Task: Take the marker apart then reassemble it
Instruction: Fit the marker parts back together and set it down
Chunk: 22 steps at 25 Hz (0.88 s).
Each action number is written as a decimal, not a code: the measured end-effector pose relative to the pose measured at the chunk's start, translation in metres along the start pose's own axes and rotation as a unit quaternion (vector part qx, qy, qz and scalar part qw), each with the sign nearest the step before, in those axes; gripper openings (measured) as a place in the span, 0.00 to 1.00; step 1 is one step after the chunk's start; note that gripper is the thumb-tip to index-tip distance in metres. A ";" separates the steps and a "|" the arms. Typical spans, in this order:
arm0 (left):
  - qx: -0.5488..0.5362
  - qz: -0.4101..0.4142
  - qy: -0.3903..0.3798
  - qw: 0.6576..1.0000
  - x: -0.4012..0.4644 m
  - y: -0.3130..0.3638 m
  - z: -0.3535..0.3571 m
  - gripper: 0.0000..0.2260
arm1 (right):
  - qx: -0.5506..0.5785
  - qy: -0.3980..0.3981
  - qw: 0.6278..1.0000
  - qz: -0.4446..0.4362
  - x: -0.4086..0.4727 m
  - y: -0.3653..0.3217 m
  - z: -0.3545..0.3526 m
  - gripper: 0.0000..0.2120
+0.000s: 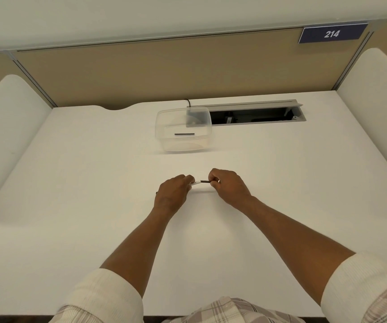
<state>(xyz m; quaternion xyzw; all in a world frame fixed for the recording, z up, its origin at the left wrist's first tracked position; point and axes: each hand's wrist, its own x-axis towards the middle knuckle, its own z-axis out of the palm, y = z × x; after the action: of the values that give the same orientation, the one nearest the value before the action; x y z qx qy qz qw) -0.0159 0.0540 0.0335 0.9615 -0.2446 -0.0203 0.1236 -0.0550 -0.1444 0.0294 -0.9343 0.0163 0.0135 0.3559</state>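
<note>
marker (200, 182) | left hand (172, 191) fingers curled gripping | right hand (226, 185) fingers pinching

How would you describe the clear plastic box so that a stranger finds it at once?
On the white desk, look toward the back, just left of the open cable slot. The clear plastic box stands there, beyond both hands. It alone is see-through, and a thin dark stick lies inside.

White marker barrel (196, 183), level above the table, thin dark rod (205, 181) protruding from its right end
</note>
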 end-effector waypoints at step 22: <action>-0.016 0.015 0.000 1.000 -0.007 0.020 -0.009 0.06 | 0.077 -0.003 0.997 0.027 -0.010 -0.003 -0.009 0.04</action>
<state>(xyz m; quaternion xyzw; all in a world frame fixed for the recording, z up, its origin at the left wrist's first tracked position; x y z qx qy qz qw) -0.0306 0.0420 0.0474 0.9555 -0.2588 -0.0224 0.1395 -0.0648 -0.1477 0.0384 -0.9034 0.0415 0.0248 0.4261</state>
